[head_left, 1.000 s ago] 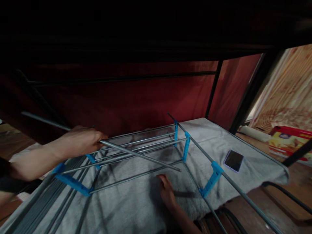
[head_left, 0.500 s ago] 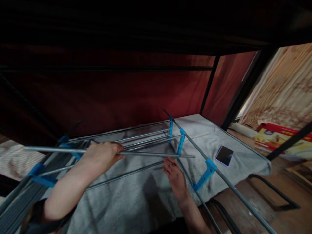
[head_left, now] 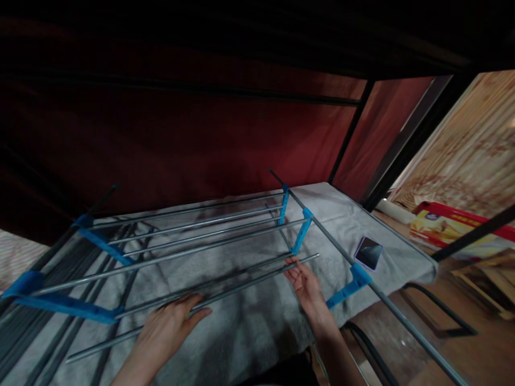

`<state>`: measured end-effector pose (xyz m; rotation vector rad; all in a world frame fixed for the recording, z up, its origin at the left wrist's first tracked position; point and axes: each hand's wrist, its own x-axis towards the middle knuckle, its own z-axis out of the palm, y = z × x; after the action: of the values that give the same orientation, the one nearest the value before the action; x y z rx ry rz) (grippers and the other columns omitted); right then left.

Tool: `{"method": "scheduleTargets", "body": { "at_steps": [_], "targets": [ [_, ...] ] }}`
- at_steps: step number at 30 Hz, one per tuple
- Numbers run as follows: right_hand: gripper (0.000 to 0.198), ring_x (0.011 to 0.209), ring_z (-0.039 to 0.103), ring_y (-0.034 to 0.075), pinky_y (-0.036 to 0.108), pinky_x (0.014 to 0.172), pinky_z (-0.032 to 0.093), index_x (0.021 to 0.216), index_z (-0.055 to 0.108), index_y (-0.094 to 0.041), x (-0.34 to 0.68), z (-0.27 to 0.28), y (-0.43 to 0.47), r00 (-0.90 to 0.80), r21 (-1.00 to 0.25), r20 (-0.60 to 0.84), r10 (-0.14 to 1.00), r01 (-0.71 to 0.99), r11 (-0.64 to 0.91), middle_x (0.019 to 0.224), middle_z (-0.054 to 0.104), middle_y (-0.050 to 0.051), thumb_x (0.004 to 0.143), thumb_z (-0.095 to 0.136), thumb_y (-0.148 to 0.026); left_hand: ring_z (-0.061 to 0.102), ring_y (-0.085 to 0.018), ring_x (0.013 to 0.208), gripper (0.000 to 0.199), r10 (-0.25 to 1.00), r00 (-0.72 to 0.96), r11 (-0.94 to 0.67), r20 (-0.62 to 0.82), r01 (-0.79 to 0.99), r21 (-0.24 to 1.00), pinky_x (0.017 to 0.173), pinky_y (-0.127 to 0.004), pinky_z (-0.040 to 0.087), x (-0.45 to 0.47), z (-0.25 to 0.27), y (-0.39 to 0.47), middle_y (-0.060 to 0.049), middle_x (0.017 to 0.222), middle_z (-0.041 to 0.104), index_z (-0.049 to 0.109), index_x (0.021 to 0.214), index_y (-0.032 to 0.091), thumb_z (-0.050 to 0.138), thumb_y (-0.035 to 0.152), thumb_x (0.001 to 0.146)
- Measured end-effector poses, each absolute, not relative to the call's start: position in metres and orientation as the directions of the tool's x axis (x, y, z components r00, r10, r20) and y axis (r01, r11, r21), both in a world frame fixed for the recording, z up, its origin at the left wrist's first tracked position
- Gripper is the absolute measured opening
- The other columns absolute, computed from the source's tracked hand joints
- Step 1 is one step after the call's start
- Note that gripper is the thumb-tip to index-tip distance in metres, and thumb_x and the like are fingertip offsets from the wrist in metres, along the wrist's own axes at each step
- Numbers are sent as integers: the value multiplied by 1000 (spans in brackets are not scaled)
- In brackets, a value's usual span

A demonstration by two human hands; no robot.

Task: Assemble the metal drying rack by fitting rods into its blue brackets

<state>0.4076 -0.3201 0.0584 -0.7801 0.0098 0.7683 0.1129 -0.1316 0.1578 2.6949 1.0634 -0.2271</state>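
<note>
My left hand is closed around a loose grey metal tube, which slants from lower left to right. Close to the tube's right end, my right hand has its curled fingertips on it. The tube lies in front of a rack of metal tubes with blue plastic brackets. A left bracket and a right bracket have crossbars running between them. Another blue bracket on the right side pole is nearest my right hand, its lower end partly hidden by my arm.
A grey cloth covers the surface beneath the rack. A phone lies on it at the right. Black frame posts and dark red fabric enclose the back. A red and yellow box sits on the floor.
My left hand has brought the tube down and towards me, from above the crossbars to the rack's front. My right hand has moved slightly right, and its fingers now meet the tube.
</note>
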Motion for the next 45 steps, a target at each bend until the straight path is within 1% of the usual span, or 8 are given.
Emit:
{"method": "scheduleTargets", "body": {
  "at_steps": [4, 9, 14, 18, 25, 30, 39, 45],
  "targets": [
    [31, 94, 74, 20, 36, 92, 60, 92, 77, -24, 399, 56, -305, 721, -682, -259, 643, -607, 407, 98, 80, 3, 73, 94, -41, 73, -32, 124, 46, 673, 705, -688, -223, 707, 161, 107, -44, 56, 97, 139, -121, -9, 134, 77, 76, 128, 24, 43, 42, 102],
    [31, 97, 73, 22, 41, 98, 58, 92, 75, -24, 390, 57, -287, 684, -718, -223, 695, -597, 357, 100, 79, 4, 75, 92, -44, 75, -34, 119, 54, 705, 667, -657, -241, 742, 132, 102, -49, 58, 80, 125, -111, -13, 131, 77, 74, 129, 20, 31, 38, 102],
    [27, 98, 71, 22, 43, 100, 56, 92, 75, -25, 386, 60, -276, 653, -743, -199, 731, -587, 322, 100, 78, 4, 80, 89, -45, 76, -33, 116, 55, 706, 674, -645, -217, 738, 196, 100, -47, 60, 70, 113, -107, -14, 133, 76, 76, 124, 21, 28, 36, 99],
    [28, 95, 71, 21, 41, 95, 57, 90, 74, -24, 389, 60, -270, 661, -752, -212, 719, -581, 312, 97, 77, 4, 78, 90, -44, 78, -32, 110, 49, 708, 687, -640, -161, 722, 263, 98, -45, 62, 68, 103, -102, -9, 124, 80, 78, 113, 28, 34, 38, 96],
    [31, 82, 69, 17, 33, 82, 57, 86, 74, -22, 395, 59, -266, 687, -753, -240, 686, -578, 315, 91, 77, 2, 73, 92, -42, 77, -35, 114, 51, 693, 708, -662, -133, 699, 271, 101, -50, 62, 73, 98, -97, -11, 127, 79, 79, 114, 27, 35, 41, 95],
    [36, 78, 69, 16, 33, 82, 56, 86, 74, -21, 399, 61, -265, 695, -756, -262, 669, -579, 305, 88, 77, 2, 69, 95, -44, 77, -34, 115, 53, 700, 698, -658, -151, 713, 244, 102, -49, 61, 77, 101, -98, -12, 128, 79, 79, 117, 25, 33, 40, 97],
    [34, 75, 68, 15, 31, 81, 55, 87, 76, -20, 403, 59, -265, 685, -751, -273, 676, -591, 295, 88, 78, 2, 69, 95, -40, 75, -34, 119, 54, 690, 711, -677, -135, 700, 227, 105, -51, 59, 78, 100, -95, -13, 134, 76, 79, 118, 23, 32, 39, 97],
    [36, 76, 69, 16, 33, 82, 56, 89, 75, -20, 404, 61, -265, 698, -759, -273, 663, -579, 297, 89, 78, 2, 69, 94, -42, 74, -33, 119, 52, 704, 702, -676, -102, 708, 204, 106, -47, 57, 82, 102, -92, -14, 135, 75, 77, 122, 20, 33, 38, 100]
  ]
}}
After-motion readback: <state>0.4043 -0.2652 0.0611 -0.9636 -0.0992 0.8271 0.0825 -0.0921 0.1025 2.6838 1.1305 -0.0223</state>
